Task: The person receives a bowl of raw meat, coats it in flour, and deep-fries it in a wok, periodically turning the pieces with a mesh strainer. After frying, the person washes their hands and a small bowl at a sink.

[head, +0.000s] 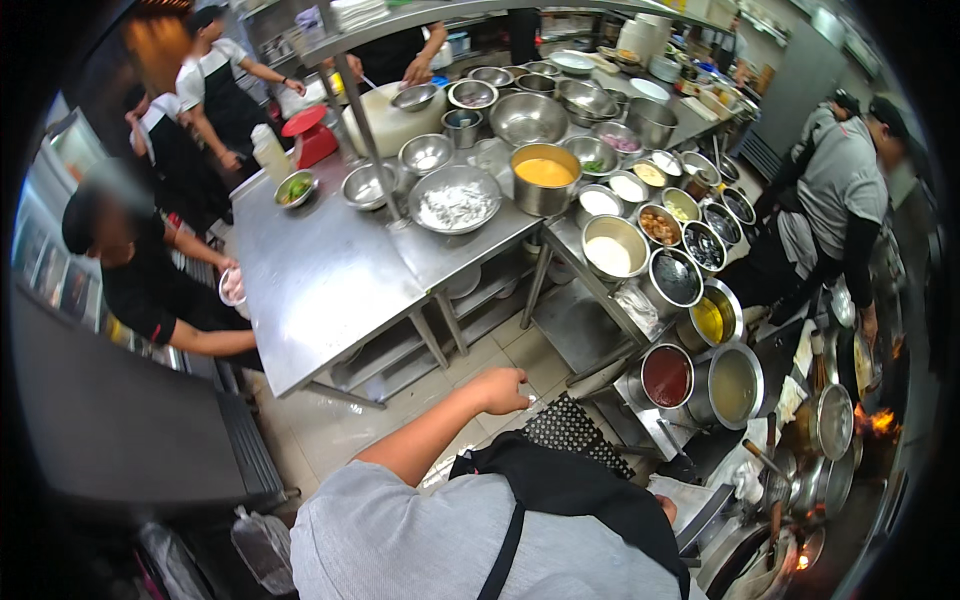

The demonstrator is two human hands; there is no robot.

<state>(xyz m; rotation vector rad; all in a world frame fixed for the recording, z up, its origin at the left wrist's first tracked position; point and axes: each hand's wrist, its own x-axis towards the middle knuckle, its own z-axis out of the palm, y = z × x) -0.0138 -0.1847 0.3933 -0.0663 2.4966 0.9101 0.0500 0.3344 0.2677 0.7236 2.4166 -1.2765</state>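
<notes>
My left hand [501,391] reaches out over the tiled floor, back of the hand up and fingers bent; its palm is hidden. Past it stands a steel work table [330,300]. Only a small part of my right hand [666,508] shows beside my black apron [562,480], near a white cloth [679,491]; its fingers cannot be made out. To the front right are a pot of red sauce [667,376], a pot of cloudy liquid [733,385] and a pot of yellow oil [709,319]. A steel bowl of white powder [455,201] sits on the table beside a pot of orange liquid [545,172].
Flames [877,421] burn at the stove on the right, among pans and ladles. A perforated black mat [574,435] lies on the floor. At the left a co-worker [157,300] holds a bowl of pale raw meat [233,286]; another [840,172] stands by the stove.
</notes>
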